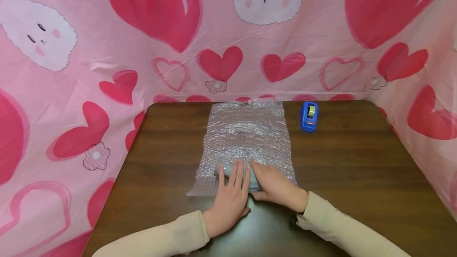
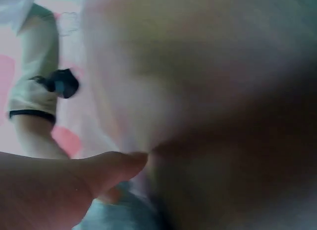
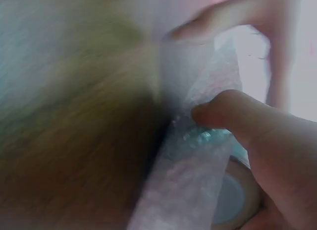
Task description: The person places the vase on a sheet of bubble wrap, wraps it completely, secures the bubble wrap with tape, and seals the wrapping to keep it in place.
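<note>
A sheet of bubble wrap [image 1: 248,134] lies lengthwise on the table, with a smooth grey-blue cylinder [image 1: 254,181] crosswise at its near end. Straight fingers of my left hand [image 1: 231,199] rest over the cylinder's middle. At the cylinder's right end, my right hand [image 1: 277,186] holds it, fingers over the far side and thumb at the near side. In the right wrist view, that thumb presses the wrap's near edge against the cylinder, whose round end [image 3: 230,198] shows a tan rim and a grey centre. Both hands cover much of the cylinder.
A blue tape dispenser [image 1: 308,117] with a yellowish roll stands at the back right, beside the wrap's far end. The brown wooden table [image 1: 342,162] ends at a pink cloth backdrop [image 1: 228,31] printed with hearts, which rises behind it and on both sides.
</note>
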Tool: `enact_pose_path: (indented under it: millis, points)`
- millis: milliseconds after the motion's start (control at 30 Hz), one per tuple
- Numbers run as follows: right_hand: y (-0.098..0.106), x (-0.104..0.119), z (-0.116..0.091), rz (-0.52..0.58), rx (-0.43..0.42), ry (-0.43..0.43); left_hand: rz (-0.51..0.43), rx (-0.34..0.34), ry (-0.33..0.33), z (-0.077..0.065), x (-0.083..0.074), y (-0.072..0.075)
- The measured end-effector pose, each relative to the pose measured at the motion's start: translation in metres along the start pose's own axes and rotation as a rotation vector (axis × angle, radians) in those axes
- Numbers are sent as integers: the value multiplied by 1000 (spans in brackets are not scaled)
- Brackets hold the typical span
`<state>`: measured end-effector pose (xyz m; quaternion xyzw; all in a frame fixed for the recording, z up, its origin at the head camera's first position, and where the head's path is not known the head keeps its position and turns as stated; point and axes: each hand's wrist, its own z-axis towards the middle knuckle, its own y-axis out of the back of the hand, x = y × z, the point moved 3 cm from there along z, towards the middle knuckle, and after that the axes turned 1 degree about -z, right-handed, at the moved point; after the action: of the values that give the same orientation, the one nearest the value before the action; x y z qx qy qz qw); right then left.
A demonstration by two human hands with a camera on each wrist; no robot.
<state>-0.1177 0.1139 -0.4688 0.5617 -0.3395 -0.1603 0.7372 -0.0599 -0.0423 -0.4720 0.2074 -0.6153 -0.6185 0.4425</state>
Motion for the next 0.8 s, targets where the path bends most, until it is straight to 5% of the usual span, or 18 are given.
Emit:
enact_pose_path:
  millis: [200, 500, 800]
  points:
    - [3, -9, 4, 91, 86, -66, 31, -11, -6, 9, 3, -13]
    - [10, -14, 9, 64, 172, -74, 20, 8, 36, 21, 15, -18]
    - [10, -17, 11, 90, 182, -79, 46, -135, 23, 27, 16, -24]
